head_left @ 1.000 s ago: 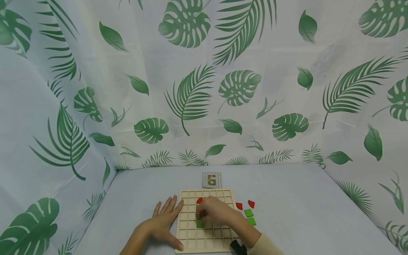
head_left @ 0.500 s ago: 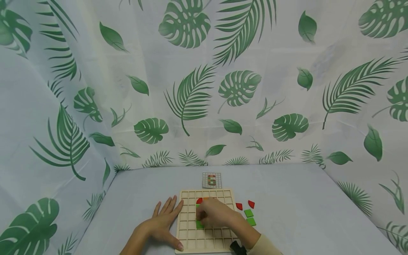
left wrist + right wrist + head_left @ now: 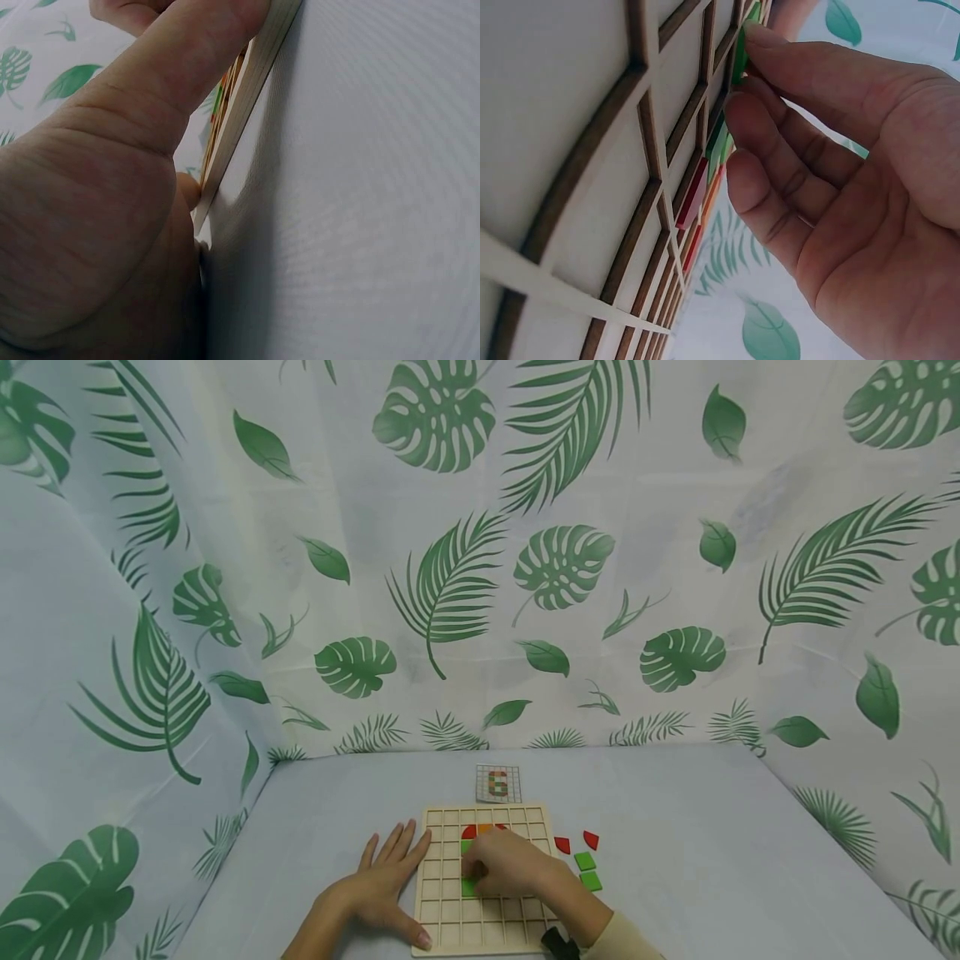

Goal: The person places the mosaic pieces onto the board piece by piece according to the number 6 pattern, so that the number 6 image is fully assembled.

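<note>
A wooden grid board [image 3: 442, 931] lies on the table. My left hand [image 3: 384, 887] is spread along its left side, thumb on the near left corner and fingertips by the left edge. Over the middle of the board, my right hand [image 3: 506, 860] has its fingers curled. In the right wrist view its thumb and fingers pinch at a green tile [image 3: 740, 58] by the grid; the index finger is partly hidden. Red quarter-round pieces, including one at the upper left [image 3: 468, 832], an orange tile [image 3: 486, 829] and green tiles sit in the cells, partly covered by the hand.
Right of the board lie two loose red pieces [image 3: 591, 840] and two loose green tiles [image 3: 591, 881]. A small grid card [image 3: 498, 783] with a coloured 6 lies behind the board. A leaf-printed cloth [image 3: 562, 568] hangs around the table [image 3: 697, 860].
My right hand has shifted slightly, showing more of the orange tile and a red piece at its right. My left hand and the board stay put.
</note>
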Demonstrator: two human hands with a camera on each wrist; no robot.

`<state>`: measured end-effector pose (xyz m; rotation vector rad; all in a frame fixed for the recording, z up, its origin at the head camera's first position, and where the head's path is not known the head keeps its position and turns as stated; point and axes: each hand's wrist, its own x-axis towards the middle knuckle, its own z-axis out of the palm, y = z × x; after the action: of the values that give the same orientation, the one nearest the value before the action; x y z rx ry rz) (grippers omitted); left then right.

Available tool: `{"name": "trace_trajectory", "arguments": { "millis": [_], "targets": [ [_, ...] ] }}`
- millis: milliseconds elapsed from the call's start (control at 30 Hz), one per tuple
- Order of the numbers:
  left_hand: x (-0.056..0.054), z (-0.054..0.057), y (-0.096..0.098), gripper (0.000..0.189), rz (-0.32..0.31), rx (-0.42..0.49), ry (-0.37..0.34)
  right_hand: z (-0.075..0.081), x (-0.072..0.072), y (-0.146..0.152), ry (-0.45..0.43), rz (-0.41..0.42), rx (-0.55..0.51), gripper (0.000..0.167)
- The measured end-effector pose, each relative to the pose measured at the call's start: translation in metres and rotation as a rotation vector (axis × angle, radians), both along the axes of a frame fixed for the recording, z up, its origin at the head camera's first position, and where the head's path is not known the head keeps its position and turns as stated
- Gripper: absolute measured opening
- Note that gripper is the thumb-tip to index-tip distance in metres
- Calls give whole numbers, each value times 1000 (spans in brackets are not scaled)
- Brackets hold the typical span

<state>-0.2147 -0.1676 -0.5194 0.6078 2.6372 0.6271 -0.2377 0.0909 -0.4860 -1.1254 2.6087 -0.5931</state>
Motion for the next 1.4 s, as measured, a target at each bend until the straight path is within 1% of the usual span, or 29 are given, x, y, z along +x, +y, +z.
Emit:
{"name": "trace_trajectory", "arguments": {
  "millis": [167, 400, 600, 733, 833, 933, 1067, 1300, 1400],
  "targets": [
    [0, 0, -1, 146, -3, 1, 2, 2, 2, 0, -3, 5, 1, 15],
    [0, 0, 0, 146, -3, -2, 0, 1, 2, 0, 28, 17, 2, 12],
    [-1, -2, -1, 146, -5, -9, 6, 0, 0, 2, 19, 24, -38, 11],
    [-2, -2, -1, 147, -6, -13, 11, 2, -1, 5, 29, 13, -67, 10],
    [-2, -3, -1, 147, -4, -9, 9, 5, -1, 7, 56, -8, -68, 10],
    [-1, -3, -2, 147, -6, -8, 10, 6, -1, 11, 100, -38, -61, 14],
    [-1, -3, -1, 146, -8, -9, 13, 7, -1, 16, 134, -73, -57, 23],
    [-1, -3, -1, 147, -7, -15, 17, 9, -2, 28, 124, -112, -74, 31],
    [-1, -3, -1, 148, -6, -12, 19, 11, -2, 34, 145, -136, -58, 38]
  ]
}}
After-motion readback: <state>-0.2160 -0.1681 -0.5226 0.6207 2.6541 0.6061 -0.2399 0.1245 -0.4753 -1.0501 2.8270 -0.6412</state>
